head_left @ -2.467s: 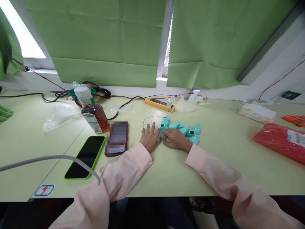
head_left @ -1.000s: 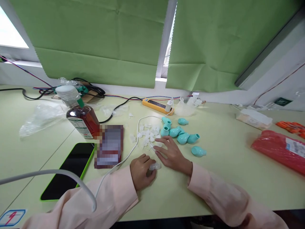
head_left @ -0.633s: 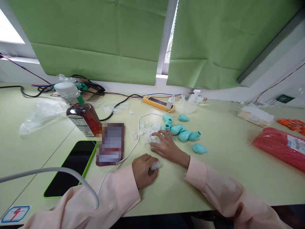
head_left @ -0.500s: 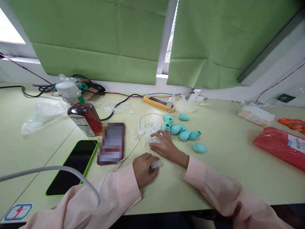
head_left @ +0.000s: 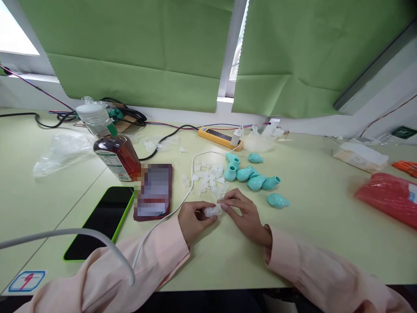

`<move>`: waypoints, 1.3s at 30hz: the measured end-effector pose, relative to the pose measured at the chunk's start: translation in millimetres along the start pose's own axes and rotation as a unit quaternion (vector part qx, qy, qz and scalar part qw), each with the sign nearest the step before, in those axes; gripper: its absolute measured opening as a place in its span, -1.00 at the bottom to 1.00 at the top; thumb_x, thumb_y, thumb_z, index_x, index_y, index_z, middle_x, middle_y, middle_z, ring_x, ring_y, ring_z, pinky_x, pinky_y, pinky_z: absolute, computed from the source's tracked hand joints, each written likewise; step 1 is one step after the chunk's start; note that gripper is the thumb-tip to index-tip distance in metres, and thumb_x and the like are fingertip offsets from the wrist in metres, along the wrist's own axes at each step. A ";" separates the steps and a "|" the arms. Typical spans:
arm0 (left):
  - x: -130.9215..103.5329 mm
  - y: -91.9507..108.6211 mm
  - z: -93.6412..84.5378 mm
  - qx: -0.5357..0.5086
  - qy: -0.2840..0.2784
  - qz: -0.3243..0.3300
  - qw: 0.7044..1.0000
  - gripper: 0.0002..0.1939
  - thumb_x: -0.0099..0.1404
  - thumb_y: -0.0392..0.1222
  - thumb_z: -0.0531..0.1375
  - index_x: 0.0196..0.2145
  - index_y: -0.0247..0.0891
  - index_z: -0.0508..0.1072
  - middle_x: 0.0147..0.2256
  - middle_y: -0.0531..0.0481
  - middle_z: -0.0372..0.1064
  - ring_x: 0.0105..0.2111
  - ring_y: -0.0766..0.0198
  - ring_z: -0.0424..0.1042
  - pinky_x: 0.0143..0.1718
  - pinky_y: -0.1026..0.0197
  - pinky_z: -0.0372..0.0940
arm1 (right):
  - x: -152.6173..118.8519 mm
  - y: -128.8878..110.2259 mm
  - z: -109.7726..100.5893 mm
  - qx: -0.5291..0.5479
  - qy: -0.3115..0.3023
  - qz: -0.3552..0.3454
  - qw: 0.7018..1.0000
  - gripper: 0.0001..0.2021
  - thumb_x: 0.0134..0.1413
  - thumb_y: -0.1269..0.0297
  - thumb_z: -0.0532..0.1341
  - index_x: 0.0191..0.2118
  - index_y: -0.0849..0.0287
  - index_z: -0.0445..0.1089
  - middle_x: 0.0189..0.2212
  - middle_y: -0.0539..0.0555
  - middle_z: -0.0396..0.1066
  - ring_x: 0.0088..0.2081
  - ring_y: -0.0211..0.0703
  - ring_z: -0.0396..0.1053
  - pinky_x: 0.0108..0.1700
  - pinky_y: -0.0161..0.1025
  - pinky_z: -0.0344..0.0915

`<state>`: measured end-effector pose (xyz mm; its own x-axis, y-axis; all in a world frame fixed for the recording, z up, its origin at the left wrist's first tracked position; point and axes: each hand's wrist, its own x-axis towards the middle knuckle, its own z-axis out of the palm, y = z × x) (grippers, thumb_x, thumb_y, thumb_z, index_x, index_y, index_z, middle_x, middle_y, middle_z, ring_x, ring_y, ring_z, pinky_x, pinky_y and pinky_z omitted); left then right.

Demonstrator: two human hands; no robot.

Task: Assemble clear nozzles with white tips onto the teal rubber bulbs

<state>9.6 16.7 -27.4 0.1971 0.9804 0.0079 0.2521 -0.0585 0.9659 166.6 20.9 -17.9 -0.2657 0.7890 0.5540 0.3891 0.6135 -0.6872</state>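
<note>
My left hand (head_left: 196, 219) is closed around a small clear plastic piece (head_left: 212, 211), held just above the table near its front. Beside it, my right hand (head_left: 243, 214) pinches at the right end of that piece; a small whitish part shows at its fingertips, too small to make out fully. Beyond my hands lies a loose pile of small translucent white parts (head_left: 206, 177). Several glossy turquoise bulb-shaped pieces (head_left: 256, 182) lie to the right of the pile, some with round openings facing up.
A black phone with a green edge (head_left: 106, 213), a dark red phone (head_left: 154, 191) and a bottle of amber liquid (head_left: 119, 156) stand or lie left. A white cable crosses beside the pile. Behind is a yellow power strip (head_left: 220, 138); a red package (head_left: 387, 198) lies right.
My right hand has come back from the white pile to the clear piece in my left hand. The left hand has risen slightly, turning the piece. The view has shifted a little.
</note>
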 end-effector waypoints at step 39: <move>-5.6 0.0 0.4 -0.036 -0.021 0.043 0.998 -0.72 -0.04 -0.16 0.19 -0.40 -0.46 0.47 -0.63 0.00 0.28 -0.64 0.42 0.16 -0.62 0.36 0.11 | -6.7 -1.0 -4.3 -0.093 -0.067 -0.172 0.978 -0.64 -0.12 0.52 0.15 -0.12 0.14 0.28 -0.23 0.14 0.33 -0.18 -0.09 0.21 -0.23 -0.06 0.26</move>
<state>8.8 11.2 -27.6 0.2554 0.9634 0.0820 0.1634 -0.1266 0.9784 171.7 14.8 -19.0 -0.5179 0.5423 0.6616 0.4072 0.8364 -0.3668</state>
